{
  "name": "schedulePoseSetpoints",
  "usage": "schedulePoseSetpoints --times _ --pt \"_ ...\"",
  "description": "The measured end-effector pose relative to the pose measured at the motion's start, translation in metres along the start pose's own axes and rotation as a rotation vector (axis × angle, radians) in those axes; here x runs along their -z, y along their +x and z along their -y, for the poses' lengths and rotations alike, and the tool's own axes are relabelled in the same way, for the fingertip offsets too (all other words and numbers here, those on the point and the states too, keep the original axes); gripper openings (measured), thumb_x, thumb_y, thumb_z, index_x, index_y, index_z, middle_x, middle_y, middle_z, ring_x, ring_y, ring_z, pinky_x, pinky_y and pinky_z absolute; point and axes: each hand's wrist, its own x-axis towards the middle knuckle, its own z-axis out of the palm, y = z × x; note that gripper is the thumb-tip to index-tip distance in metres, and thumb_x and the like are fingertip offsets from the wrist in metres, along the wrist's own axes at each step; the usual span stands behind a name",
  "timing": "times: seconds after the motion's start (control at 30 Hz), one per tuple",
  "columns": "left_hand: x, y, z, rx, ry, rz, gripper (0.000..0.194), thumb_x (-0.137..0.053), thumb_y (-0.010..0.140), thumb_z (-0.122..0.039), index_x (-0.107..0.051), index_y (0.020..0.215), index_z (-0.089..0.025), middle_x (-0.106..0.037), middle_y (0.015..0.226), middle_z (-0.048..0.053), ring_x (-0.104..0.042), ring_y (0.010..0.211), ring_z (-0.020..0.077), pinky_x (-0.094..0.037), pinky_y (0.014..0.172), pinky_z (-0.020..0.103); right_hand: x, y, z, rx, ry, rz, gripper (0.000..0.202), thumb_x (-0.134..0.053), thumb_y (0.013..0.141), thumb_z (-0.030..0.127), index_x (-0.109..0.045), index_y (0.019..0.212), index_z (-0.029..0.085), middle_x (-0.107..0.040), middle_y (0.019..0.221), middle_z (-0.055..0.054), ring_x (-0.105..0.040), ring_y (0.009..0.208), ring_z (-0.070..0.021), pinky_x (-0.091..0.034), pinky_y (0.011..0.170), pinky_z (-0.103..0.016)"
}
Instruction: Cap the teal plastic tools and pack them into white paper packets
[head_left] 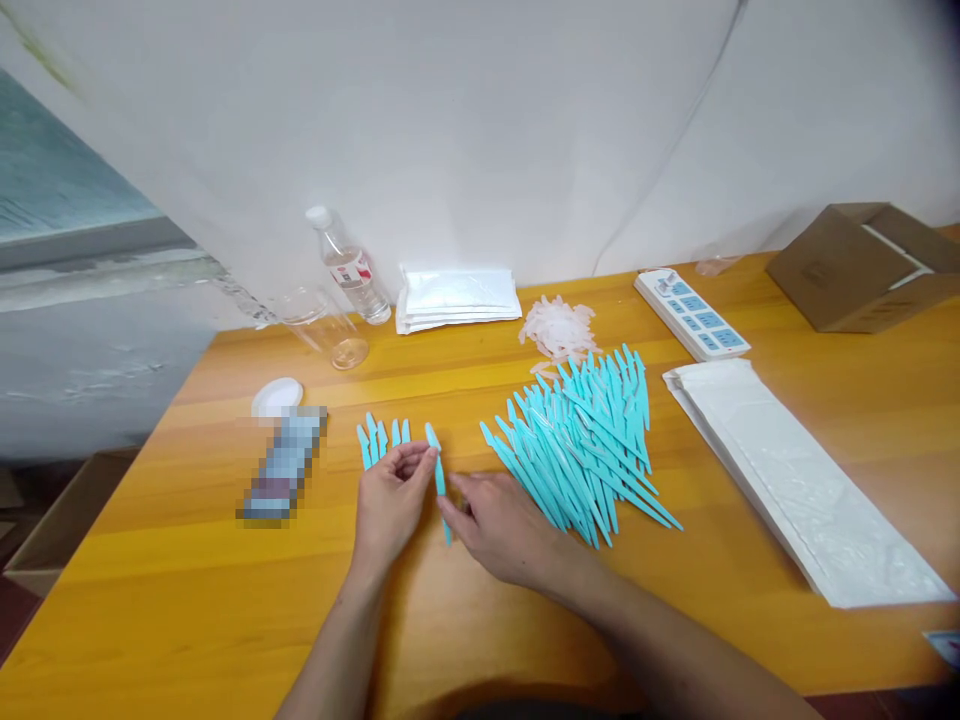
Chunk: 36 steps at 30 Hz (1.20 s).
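Observation:
One turquoise stick (pixel 441 478) stands out between my two hands, slanting over the wooden table. My left hand (pixel 394 495) has its fingers closed, thumb and fingertips against the upper part of this stick. On its other side my right hand (pixel 499 520) touches the lower part with curled fingers; whether it grips is hard to make out. Beyond my left hand lies a short row of turquoise sticks (pixel 373 436), partly hidden by that hand. A large heap of the same sticks (pixel 592 440) spreads to the right of my right hand.
Behind the heap is a pile of small translucent pieces (pixel 559 328). A bottle (pixel 352 268), clear jar (pixel 322 325), white lid (pixel 277 397) and blurred phone-like object (pixel 285 465) are left. White packets (pixel 457 297), a power strip (pixel 691 313), long white package (pixel 802 475) and cardboard box (pixel 847 268) also lie there.

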Motion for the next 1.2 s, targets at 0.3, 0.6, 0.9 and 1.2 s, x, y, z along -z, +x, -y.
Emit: schedulePoseSetpoints --times 0.3,0.6,0.9,1.2 --pt "0.014 0.009 0.023 -0.33 0.76 -0.303 0.028 -0.054 0.092 -0.04 -0.074 0.092 -0.021 -0.074 0.089 0.008 -0.064 0.077 0.0228 -0.039 0.068 0.03 0.005 -0.051 -0.03 -0.118 -0.129 -0.092 0.031 -0.044 0.1 0.034 -0.065 0.081 0.02 -0.067 0.077 -0.004 -0.063 0.077 -0.0191 -0.038 0.07 -0.029" --pt "-0.018 -0.013 0.012 -0.369 0.687 -0.121 0.027 -0.055 0.093 -0.041 -0.074 0.096 -0.023 -0.072 0.09 0.006 -0.065 0.08 0.0212 -0.044 0.072 0.03 0.002 -0.085 -0.058 -0.182 -0.183 -0.23 0.025 -0.048 0.098 0.028 -0.072 0.091 0.024 -0.067 0.073 -0.002 -0.063 0.068 -0.0179 -0.038 0.062 -0.029" --pt "-0.041 0.018 -0.015 -0.757 0.991 0.257 0.033 -0.048 0.094 -0.018 -0.069 0.117 -0.026 -0.062 0.12 0.011 -0.059 0.099 0.0257 -0.048 0.078 0.036 -0.003 -0.071 -0.057 -0.195 -0.426 -0.245 0.018 -0.054 0.096 0.025 -0.072 0.093 0.022 -0.072 0.077 -0.005 -0.067 0.072 -0.0207 -0.04 0.063 -0.03" --pt "0.022 0.006 -0.043 -0.781 0.684 0.707 0.022 -0.046 0.097 -0.023 -0.068 0.1 -0.022 -0.068 0.101 0.007 -0.061 0.097 0.0201 -0.047 0.089 0.033 0.012 -0.057 -0.03 -0.054 -0.199 -0.233 0.019 -0.06 0.093 0.03 -0.07 0.105 0.019 -0.07 0.096 -0.009 -0.062 0.094 -0.0266 -0.047 0.084 -0.038"
